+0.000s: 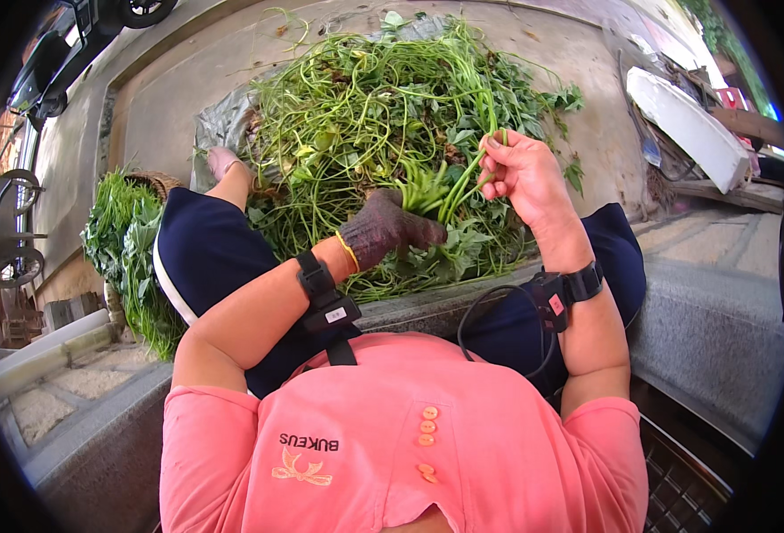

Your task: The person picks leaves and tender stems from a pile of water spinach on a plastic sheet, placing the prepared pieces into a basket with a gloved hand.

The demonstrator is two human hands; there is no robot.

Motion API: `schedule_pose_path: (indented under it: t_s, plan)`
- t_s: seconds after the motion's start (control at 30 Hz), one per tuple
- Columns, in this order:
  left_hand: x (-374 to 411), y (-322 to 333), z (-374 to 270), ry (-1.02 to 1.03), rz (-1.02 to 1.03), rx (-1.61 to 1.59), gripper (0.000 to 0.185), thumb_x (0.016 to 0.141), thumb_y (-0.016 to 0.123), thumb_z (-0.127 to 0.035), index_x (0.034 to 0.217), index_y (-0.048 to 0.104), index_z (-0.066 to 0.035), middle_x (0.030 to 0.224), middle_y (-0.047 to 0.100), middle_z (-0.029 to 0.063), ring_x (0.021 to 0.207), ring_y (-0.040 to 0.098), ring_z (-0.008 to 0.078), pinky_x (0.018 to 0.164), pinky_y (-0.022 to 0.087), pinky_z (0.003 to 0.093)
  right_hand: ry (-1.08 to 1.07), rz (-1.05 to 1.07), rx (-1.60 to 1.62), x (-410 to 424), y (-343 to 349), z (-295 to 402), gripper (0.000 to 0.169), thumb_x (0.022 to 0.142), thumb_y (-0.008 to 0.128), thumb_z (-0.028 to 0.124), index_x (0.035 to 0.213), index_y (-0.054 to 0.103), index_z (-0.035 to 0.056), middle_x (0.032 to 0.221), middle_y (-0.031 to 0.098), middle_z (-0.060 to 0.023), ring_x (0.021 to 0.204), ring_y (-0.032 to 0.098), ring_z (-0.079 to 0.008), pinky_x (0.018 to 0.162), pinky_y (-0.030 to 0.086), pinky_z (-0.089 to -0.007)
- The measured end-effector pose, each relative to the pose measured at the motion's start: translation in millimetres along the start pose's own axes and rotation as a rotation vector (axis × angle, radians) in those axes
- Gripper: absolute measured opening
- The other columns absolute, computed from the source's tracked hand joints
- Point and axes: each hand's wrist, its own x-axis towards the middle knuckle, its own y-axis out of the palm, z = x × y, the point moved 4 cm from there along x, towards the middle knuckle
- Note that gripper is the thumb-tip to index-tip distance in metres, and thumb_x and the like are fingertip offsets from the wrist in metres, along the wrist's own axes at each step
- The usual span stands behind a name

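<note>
A dark knitted glove covers my left hand [392,226], which is closed around a bundle of green leafy stems [424,190] with the stem ends pointing up. My right hand [522,170] is bare and pinches a few long green stems [489,113] between thumb and fingers. Those stems run down towards the bundle and up over the heap. Beneath and beyond both hands lies a large heap of tangled vines and leaves [359,120], some of them yellowed or brown. Its far left side rests on a grey plastic sheet [222,123].
Left of my knee, a wicker basket [155,181] stands by bunched greens [129,246]. A stone ledge [699,320] runs beside my right leg. At the far right lies a white panel [685,126] among clutter. A scooter [65,60] stands at the upper left.
</note>
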Motion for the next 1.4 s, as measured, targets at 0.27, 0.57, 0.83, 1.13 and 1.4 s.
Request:
schedule_pose_path:
  t_s: [0.27,0.57,0.83,1.13,1.4]
  plan:
    - [4,-15,3,0.065,-0.007,-0.170,0.016,0.088,0.061,-0.003,0.098,0.067,0.008,0.088,0.072,0.0146,0.075,0.070,0.0201,0.066,0.059,0.0327,0.204,0.035,-0.342,-10,24,-16,0.020,0.093,0.065,0.022,0.091,0.063,0.0022,0.066,0.058,-0.0006,0.045,0.052,-0.0077,0.039,0.041,-0.0208]
    - [5,-11,-1,0.233,0.136,0.023,0.014,0.087,0.068,-0.011,0.095,0.070,0.001,0.083,0.071,0.0075,0.074,0.067,0.0170,0.069,0.053,0.0293,0.055,0.079,-0.528,-7,29,-20,0.018,0.090,0.068,0.019,0.095,0.067,0.0017,0.065,0.055,0.0020,0.050,0.049,-0.0045,0.044,0.042,-0.0198]
    - [-4,-22,-24,0.030,-0.014,-0.366,0.023,0.086,0.071,-0.018,0.083,0.067,0.004,0.074,0.064,0.0098,0.062,0.062,0.0178,0.061,0.055,0.0334,-0.062,-0.406,-1.102,4,-48,29,0.014,0.083,0.066,0.015,0.080,0.068,0.0014,0.062,0.061,-0.0076,0.056,0.060,-0.0151,0.052,0.047,-0.0316]
    - [-8,-9,-24,0.123,-0.003,-0.274,0.025,0.082,0.076,-0.011,0.101,0.068,0.002,0.091,0.070,0.0068,0.081,0.068,0.0165,0.073,0.054,0.0304,0.111,0.138,-0.287,-12,40,-40,0.017,0.080,0.066,-0.002,0.096,0.063,0.0015,0.074,0.066,-0.0042,0.061,0.065,-0.0116,0.052,0.051,-0.0218]
    - [-6,-12,-16,0.048,-0.144,-0.235,0.023,0.084,0.074,-0.018,0.094,0.070,0.002,0.073,0.068,0.0068,0.064,0.065,0.0141,0.060,0.052,0.0291,0.101,0.001,-0.454,-7,28,-45,0.017,0.077,0.065,-0.001,0.093,0.066,0.0047,0.081,0.066,-0.0066,0.067,0.067,-0.0189,0.058,0.053,-0.0281]
